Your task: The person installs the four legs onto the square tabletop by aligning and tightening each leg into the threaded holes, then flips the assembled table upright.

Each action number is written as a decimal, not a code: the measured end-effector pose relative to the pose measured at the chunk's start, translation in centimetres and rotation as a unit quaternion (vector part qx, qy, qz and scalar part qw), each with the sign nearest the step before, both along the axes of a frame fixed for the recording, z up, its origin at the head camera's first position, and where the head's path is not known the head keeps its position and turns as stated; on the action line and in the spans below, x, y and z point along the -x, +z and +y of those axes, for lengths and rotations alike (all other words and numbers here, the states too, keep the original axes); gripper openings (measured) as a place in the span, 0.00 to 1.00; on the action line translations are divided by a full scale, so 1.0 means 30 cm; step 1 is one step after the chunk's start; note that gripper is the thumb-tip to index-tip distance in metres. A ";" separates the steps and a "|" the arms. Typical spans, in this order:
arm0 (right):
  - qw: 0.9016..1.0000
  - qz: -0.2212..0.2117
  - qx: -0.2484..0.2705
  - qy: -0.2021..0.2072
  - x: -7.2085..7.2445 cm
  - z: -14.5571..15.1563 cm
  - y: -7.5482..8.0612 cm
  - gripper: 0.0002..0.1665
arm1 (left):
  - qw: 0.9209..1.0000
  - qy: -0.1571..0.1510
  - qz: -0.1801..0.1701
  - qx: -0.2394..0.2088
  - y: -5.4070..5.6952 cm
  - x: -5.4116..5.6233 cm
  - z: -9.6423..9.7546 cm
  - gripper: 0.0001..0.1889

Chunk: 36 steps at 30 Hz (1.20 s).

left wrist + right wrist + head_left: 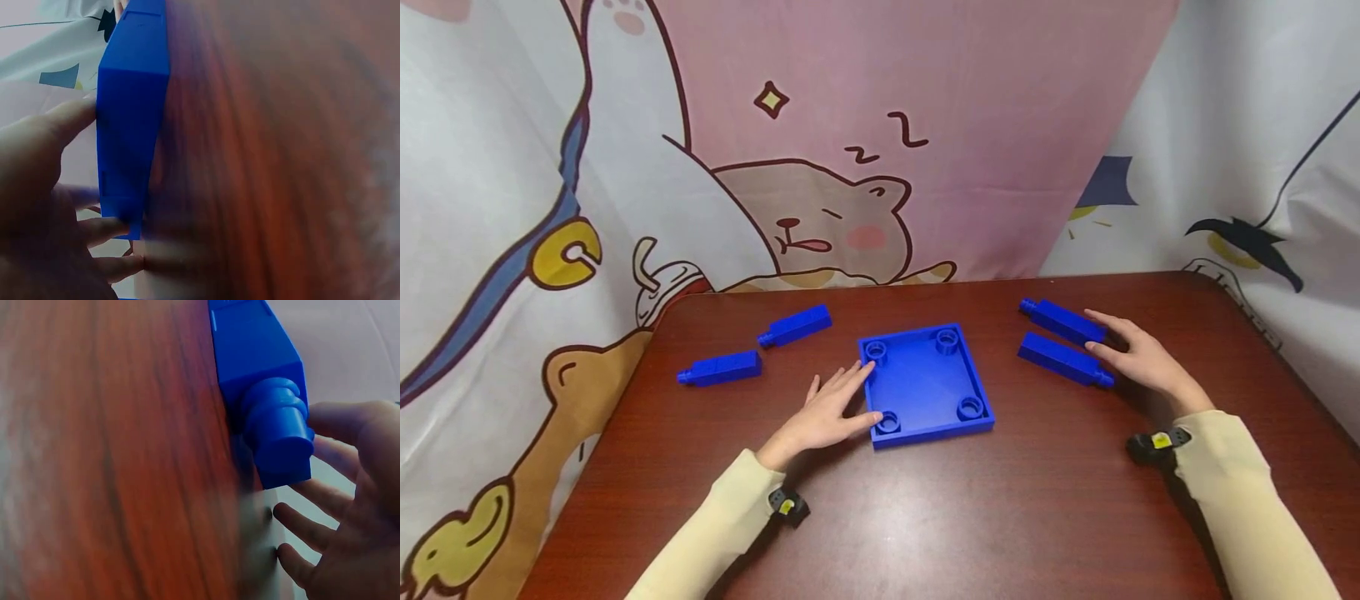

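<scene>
A square blue plastic tray-like base lies in the middle of the table, with a round socket in each corner. My left hand rests at its left edge, fingers spread, thumb by the near-left socket and index finger by the far-left one. To the right lie two blue square posts with ribbed round ends, side by side and pointing opposite ways. My right hand is at their right ends, its thumb by the nearer post and its index finger by the farther post. The right wrist view shows loosely bent fingers behind the nearer post's knob.
Two more blue posts, a nearer one and a farther one, lie left of the base with their knobs pointing left. Behind the brown wooden table hangs a printed cartoon curtain.
</scene>
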State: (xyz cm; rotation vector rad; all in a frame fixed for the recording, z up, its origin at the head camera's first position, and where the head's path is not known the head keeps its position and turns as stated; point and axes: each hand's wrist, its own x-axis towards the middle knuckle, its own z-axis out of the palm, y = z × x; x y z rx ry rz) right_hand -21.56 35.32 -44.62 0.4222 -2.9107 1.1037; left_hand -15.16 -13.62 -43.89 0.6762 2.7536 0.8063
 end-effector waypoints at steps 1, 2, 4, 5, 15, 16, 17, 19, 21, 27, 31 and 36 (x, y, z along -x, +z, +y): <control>1.000 -0.007 0.005 -0.004 0.001 0.000 -0.001 0.36 | 1.000 -0.002 -0.006 -0.006 0.001 0.004 -0.002 0.41; 1.000 -0.012 0.010 -0.006 0.003 0.000 -0.001 0.37 | 1.000 -0.004 -0.014 -0.010 0.003 0.008 -0.004 0.42; 1.000 -0.018 0.014 -0.012 0.008 0.001 -0.003 0.37 | 1.000 -0.010 -0.027 -0.012 0.008 0.019 -0.009 0.43; 1.000 -0.021 0.013 -0.016 0.010 0.001 -0.005 0.37 | 0.999 -0.013 -0.031 -0.013 0.010 0.025 -0.012 0.43; 0.997 -0.028 0.037 -0.058 0.028 0.001 -0.024 0.28 | 0.997 -0.041 -0.051 -0.036 0.004 0.096 -0.044 0.43; 0.997 -0.028 0.041 -0.060 0.028 0.001 -0.024 0.27 | 0.997 -0.043 -0.055 -0.038 0.004 0.099 -0.045 0.44; 0.997 -0.027 0.048 -0.061 0.028 0.001 -0.023 0.27 | 0.997 -0.045 -0.058 -0.038 0.004 0.101 -0.046 0.44; 0.996 -0.024 0.061 -0.065 0.026 0.003 -0.019 0.27 | 0.996 -0.049 -0.064 -0.039 0.003 0.104 -0.049 0.44; 0.995 -0.017 0.067 -0.069 0.024 0.004 -0.014 0.27 | 0.995 -0.052 -0.069 -0.043 0.003 0.104 -0.051 0.45; 0.992 -0.001 0.098 -0.085 0.021 0.009 0.004 0.27 | 0.993 -0.060 -0.082 -0.059 -0.006 0.109 -0.062 0.44; 0.988 0.008 0.119 -0.093 0.020 0.012 0.010 0.28 | 0.992 -0.061 -0.091 -0.069 -0.004 0.112 -0.065 0.45; 0.986 0.019 0.130 -0.102 0.011 0.010 0.027 0.27 | 0.991 -0.063 -0.096 -0.071 0.003 0.116 -0.067 0.45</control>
